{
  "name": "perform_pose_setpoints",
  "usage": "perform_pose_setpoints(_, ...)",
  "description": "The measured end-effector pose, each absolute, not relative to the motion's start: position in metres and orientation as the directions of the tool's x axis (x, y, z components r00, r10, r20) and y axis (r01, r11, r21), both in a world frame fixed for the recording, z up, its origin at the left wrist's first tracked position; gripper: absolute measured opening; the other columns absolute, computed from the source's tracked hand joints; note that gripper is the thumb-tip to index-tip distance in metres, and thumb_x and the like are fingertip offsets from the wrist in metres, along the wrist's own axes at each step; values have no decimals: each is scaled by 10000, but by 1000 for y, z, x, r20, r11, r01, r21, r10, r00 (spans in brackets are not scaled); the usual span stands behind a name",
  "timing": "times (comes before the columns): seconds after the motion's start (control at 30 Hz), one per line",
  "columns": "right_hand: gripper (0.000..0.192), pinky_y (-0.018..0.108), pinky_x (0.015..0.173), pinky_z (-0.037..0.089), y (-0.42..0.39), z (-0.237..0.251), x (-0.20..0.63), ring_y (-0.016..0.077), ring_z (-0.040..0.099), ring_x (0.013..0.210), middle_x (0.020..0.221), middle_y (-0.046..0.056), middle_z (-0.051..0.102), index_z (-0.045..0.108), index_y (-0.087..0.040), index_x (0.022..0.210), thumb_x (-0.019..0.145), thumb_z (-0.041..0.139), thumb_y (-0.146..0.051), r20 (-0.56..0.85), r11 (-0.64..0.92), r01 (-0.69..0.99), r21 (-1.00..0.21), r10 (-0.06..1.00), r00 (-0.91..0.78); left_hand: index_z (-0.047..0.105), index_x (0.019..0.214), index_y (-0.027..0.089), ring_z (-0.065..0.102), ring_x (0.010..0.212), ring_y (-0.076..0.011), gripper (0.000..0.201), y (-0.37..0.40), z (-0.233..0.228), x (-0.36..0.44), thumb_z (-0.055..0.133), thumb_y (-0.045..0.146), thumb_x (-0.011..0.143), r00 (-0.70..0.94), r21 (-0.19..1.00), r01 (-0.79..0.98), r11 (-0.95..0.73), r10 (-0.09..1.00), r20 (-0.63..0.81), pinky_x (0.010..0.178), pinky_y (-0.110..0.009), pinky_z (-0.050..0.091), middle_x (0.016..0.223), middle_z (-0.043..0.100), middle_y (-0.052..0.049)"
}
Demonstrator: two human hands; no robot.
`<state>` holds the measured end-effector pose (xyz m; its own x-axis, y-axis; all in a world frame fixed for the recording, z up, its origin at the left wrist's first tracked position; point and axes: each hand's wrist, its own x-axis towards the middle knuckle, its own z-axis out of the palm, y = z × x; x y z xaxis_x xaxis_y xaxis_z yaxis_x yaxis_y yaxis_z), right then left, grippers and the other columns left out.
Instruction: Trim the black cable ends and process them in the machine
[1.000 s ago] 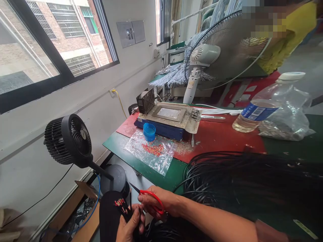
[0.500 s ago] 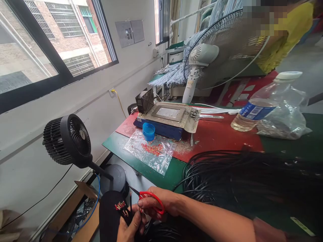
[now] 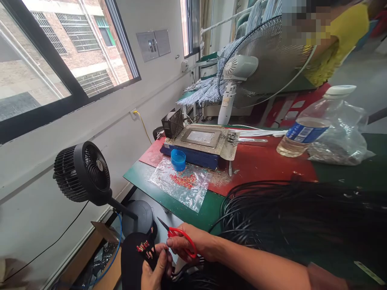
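Observation:
My right hand [image 3: 193, 243] grips red-handled scissors [image 3: 177, 234], whose dark blades point up and left. Just below it, my left hand [image 3: 155, 270] pinches a bunch of black wires [image 3: 146, 249] with red and orange stripped tips. The scissor blades sit right beside those tips. Both hands are low, below the front edge of the green table [image 3: 145, 179]. A large heap of black cables [image 3: 290, 217] spreads over the table to the right of my hands.
A clear bag with small red pieces [image 3: 183, 182] and a blue cap [image 3: 178, 159] lie before a blue metal-topped machine [image 3: 201, 144]. A black fan [image 3: 83, 173] stands at left, a white fan [image 3: 242, 68] behind. A water bottle [image 3: 314, 123] lies right. A person in yellow [image 3: 341, 36] is beyond.
The scissors and my right hand have shifted slightly up and right from the wire tips. The view has tilted a little; the hands remain together in the same place.

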<state>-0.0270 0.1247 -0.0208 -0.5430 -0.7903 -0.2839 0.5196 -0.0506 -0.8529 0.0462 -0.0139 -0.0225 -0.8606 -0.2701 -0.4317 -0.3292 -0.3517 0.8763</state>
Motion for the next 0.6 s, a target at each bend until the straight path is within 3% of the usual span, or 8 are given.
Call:
perform_pose_setpoints(0.33, 399, 168, 295, 186, 123, -18, -25, 25, 288, 288, 350, -88, 389, 505, -132, 538, 631, 663, -487, -240, -63, 480, -875, -804, -544, 590, 733, 147, 440, 367, -53, 364, -12, -21, 45, 716, 392, 495, -825, 877, -331, -348, -345, -448, 404, -184, 341, 403, 561, 37)
perform_pose_setpoints(0.47, 388, 172, 292, 184, 121, -25, -25, 34, 291, 284, 350, -83, 397, 549, -130, 600, 687, 612, -502, -243, -67, 469, -881, -785, -569, 613, 707, 123, 425, 372, -42, 337, -12, -19, 44, 700, 389, 519, -863, 914, -297, -276, -333, -381, 389, -183, 328, 456, 570, 27)
perform_pose_setpoints(0.6, 387, 165, 313, 194, 124, -20, -25, 26, 309, 313, 368, -82, 389, 540, -124, 570, 672, 633, -486, -234, -49, 439, -897, -790, -567, 601, 693, 127, 416, 356, -36, 348, -10, -20, 44, 715, 392, 498, -846, 892, -314, -326, -329, -419, 392, -176, 316, 418, 567, 29)
